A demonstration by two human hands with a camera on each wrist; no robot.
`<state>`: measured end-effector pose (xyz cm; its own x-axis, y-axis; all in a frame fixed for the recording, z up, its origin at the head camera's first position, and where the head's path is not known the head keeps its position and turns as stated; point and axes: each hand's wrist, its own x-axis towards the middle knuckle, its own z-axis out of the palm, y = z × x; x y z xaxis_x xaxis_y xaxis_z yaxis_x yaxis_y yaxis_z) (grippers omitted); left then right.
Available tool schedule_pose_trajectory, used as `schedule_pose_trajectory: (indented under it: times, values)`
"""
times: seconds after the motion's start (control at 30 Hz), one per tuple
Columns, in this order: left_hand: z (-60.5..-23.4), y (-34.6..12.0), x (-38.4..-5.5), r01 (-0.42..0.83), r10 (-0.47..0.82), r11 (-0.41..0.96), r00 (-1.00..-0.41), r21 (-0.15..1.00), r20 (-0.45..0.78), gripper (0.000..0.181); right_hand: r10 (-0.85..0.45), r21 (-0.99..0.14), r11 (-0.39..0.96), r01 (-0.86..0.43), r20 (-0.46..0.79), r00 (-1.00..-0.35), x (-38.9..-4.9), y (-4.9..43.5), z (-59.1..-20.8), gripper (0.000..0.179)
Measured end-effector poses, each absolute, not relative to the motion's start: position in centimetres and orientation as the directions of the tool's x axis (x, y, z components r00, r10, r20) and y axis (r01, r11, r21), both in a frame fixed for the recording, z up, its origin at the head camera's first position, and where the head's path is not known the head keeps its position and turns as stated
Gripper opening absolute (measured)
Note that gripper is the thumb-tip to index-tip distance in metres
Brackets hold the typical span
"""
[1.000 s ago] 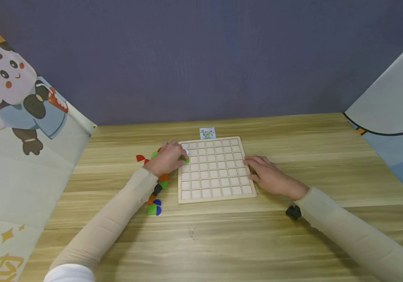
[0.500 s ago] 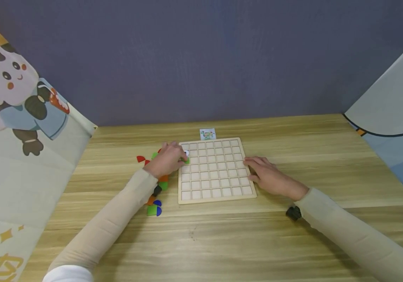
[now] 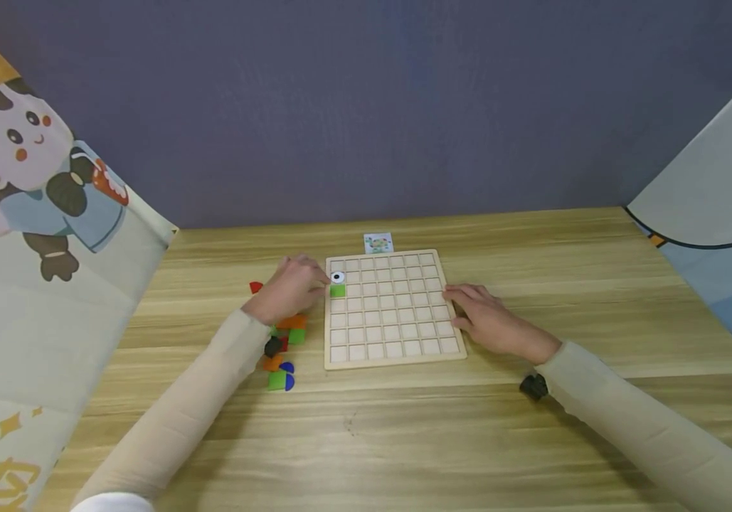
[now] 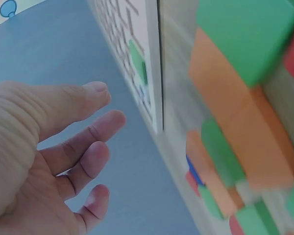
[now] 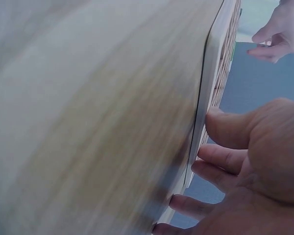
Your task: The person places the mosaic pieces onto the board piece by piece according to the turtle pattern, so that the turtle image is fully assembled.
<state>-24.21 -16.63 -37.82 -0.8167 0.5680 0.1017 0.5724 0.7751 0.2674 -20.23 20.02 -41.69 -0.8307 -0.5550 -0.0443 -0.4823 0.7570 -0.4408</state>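
Note:
A pale wooden grid board (image 3: 391,318) lies flat in the middle of the table. In its left column sit a round white tile with a black dot (image 3: 337,277), like an eye, and a green square tile (image 3: 337,291) just below. My left hand (image 3: 289,288) is off the board's left edge, over the loose pieces. In the left wrist view its fingers (image 4: 105,126) are loosely bent, with nothing between thumb and fingertips. My right hand (image 3: 484,316) touches the board's right edge; the right wrist view shows its thumb (image 5: 230,129) on the rim.
Loose coloured pieces lie left of the board: orange (image 3: 292,322), green (image 3: 277,381), blue (image 3: 289,382) and red (image 3: 255,287), partly under the left arm. A small printed card (image 3: 378,243) lies behind the board. A dark blue wall panel (image 3: 404,114) stands behind the table.
My left hand has let go of the tiles at the board's left column and drawn back leftward, uncovering the eye tile and green square. My right hand has stayed at the right edge.

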Motion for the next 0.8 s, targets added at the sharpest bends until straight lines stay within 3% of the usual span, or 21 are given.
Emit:
schedule_pose_trajectory:
  times: [0.47,0.8]
  values:
    - [-37.5,-20.8,-22.7,0.507,0.495,0.839,-0.862,0.197,0.108,0.021,-0.566,-0.436,0.750,-0.498,-0.031,-0.824,-20.3,20.1,-41.8,0.051]
    - [-37.7,-22.6,-23.2,0.435,0.441,0.866,-0.897,0.249,0.031,0.032,-0.566,-0.430,0.750,-0.502,-0.026,-0.824,-20.3,20.2,-41.9,0.051]
